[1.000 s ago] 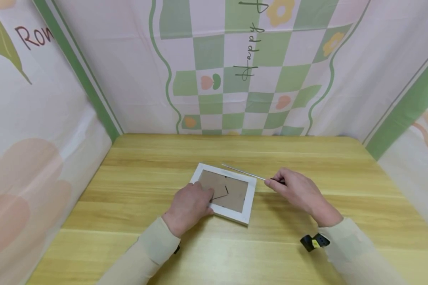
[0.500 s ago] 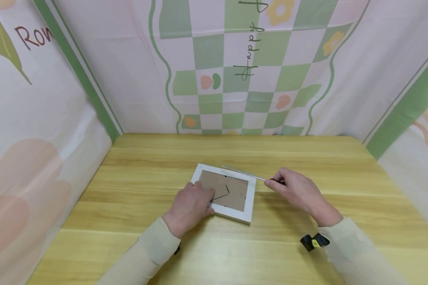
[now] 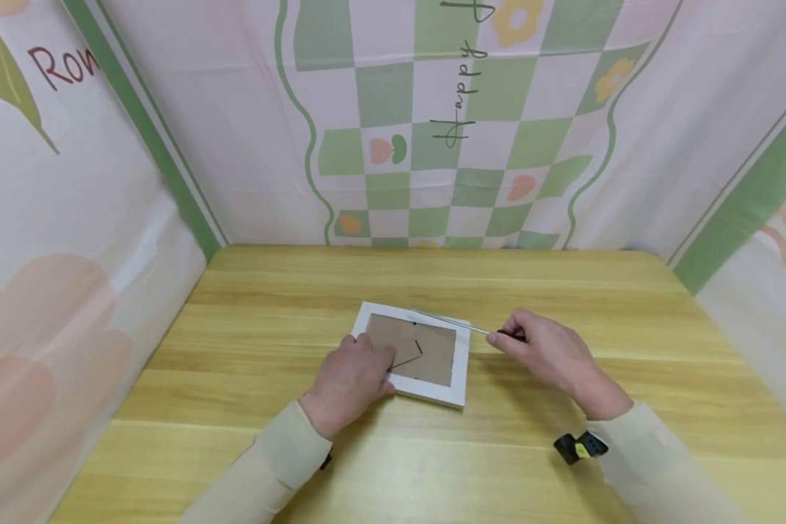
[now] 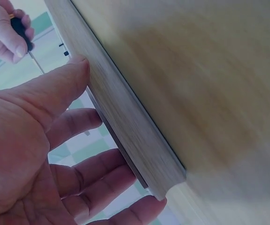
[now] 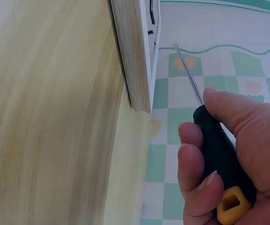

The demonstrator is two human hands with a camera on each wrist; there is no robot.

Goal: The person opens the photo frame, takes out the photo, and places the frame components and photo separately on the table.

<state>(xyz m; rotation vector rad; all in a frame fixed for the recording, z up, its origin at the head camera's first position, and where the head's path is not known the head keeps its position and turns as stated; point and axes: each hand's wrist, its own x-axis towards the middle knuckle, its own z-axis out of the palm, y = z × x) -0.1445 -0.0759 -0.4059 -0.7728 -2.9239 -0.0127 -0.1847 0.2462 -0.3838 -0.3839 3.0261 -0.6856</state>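
Note:
A white frame [image 3: 460,364] with a brown backing board [image 3: 402,338] lies on the wooden table, a thin dark stand wire and small dark tabs on the board. My left hand [image 3: 350,378] grips its left near corner; in the left wrist view the thumb of that hand [image 4: 36,140] lies on the wood-grained side edge [image 4: 125,117]. My right hand [image 3: 553,356] holds a screwdriver, its metal shaft [image 3: 452,321] reaching over the frame's far edge. In the right wrist view the dark handle [image 5: 219,154] with a yellow end sits in the curled fingers of the right hand [image 5: 247,140].
The wooden table [image 3: 236,407] ends at a fabric wall [image 3: 249,145] with green checks and flowers at the back. More printed fabric [image 3: 72,291] stands along the left side, and another panel on the right. A black strap device [image 3: 579,447] is at the right wrist.
The frame has turned slightly, its right near corner moving away from me and to the right. The screwdriver's shaft has shifted slightly toward me, now over the frame's far edge.

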